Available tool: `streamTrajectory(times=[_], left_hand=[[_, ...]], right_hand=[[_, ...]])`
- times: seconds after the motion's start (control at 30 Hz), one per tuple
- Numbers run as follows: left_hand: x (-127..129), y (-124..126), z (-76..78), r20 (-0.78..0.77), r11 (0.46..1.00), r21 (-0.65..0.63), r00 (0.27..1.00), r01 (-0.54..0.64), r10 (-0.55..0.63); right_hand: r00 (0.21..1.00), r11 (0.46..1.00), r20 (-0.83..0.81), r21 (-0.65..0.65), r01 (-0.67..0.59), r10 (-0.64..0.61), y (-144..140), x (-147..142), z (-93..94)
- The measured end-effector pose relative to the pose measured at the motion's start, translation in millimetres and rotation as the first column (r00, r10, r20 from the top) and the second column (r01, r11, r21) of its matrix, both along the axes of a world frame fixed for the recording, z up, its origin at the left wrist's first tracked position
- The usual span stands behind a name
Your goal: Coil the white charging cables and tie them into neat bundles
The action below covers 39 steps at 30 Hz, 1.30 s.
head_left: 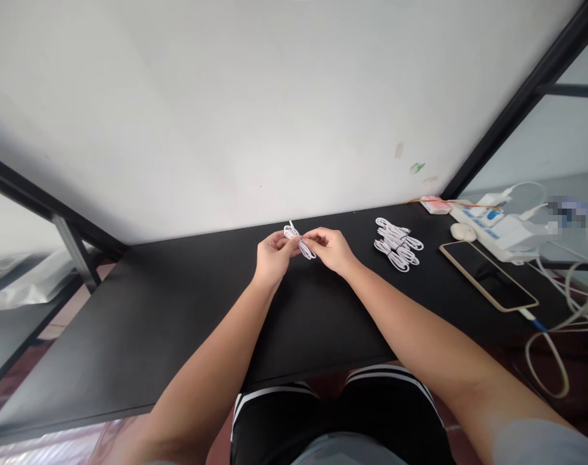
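I see the fingers (285, 240) of the left hand (271, 253) pressed together on one end of a small white cable coil (300, 243); the fingers (318, 242) of the right hand (333, 250) pinch the other end, so the coil is stretched a little between them; it is lifted just above the table (178, 323), near its far edge, at about 12 o'clock from the body. I judge that both hands grip by the fingertips only because the bundle is thin and light, and a two-sided pinch keeps the loops from opening; I cannot tell if a loose end is free between the fingers, it is too small.

At 2 o'clock from the hands lies a heap of white coiled cables (398, 243) of the same kind, resting flat on the table, near the right hand but apart from it; this side seems practical for the right hand to reach.

Farther, at 3 o'clock, a phone (488, 274) lies face up with dark screen, a cable plugged in its near end; behind it are a white power strip (497, 226) with chargers and a white mouse (463, 231); loose white wires (548, 361) hang down over the right edge of the table.

The left part of the table carries nothing that I can see; behind all stands a plain white wall (274, 116).
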<state>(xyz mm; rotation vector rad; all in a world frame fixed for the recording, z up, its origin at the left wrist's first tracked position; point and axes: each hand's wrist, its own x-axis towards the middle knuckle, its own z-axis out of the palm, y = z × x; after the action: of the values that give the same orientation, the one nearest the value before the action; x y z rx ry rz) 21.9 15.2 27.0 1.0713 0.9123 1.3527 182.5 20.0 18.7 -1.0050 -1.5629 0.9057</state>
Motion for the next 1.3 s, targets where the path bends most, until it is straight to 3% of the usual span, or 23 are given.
streamTrajectory(times=[0.1,0.33,0.5,0.73,0.9,1.0,1.1,1.23,1.3], left_hand=[[-1,0,-1.0,-0.004,1.000,0.010,1.000,0.030,-0.030],[-8,2,-4.0,-0.028,0.972,-0.010,0.972,0.234,-0.234],[-9,1,-2.5,-0.050,0.971,0.008,0.970,0.240,-0.240],[-10,2,-3.6,-0.102,0.984,-0.023,0.979,0.177,-0.179],[-11,11,-9.5,-0.208,0.994,-0.033,0.972,0.106,-0.110],[-15,19,-8.5,-0.352,0.996,-0.050,0.932,0.072,-0.085],[-34,21,-0.4,-0.645,1.000,0.006,0.764,0.028,-0.017],[-90,9,12.7,-0.940,0.992,0.125,0.317,-0.017,0.124],[-125,-3,15.9,-0.980,0.992,0.114,0.155,-0.054,0.121]], right_hand=[[0.997,0.998,-0.054,-0.046,-0.049,0.046,1,3,0.1],[0.983,0.978,-0.033,-0.093,-0.184,0.182,2,18,6.9],[0.969,0.960,-0.110,-0.149,-0.236,0.221,1,18,9.5],[0.984,0.960,-0.078,-0.222,-0.173,0.159,5,14,3.0],[0.995,0.980,0.093,-0.200,-0.004,0.023,14,18,-8.0],[0.979,0.984,0.202,-0.169,0.064,-0.029,18,22,-12.8],[0.964,0.986,0.261,-0.142,0.091,-0.052,18,24,-14.2],[0.953,0.987,0.297,-0.125,0.099,-0.058,18,24,-14.4],[0.947,0.988,0.316,-0.119,0.101,-0.059,18,24,-14.9]])
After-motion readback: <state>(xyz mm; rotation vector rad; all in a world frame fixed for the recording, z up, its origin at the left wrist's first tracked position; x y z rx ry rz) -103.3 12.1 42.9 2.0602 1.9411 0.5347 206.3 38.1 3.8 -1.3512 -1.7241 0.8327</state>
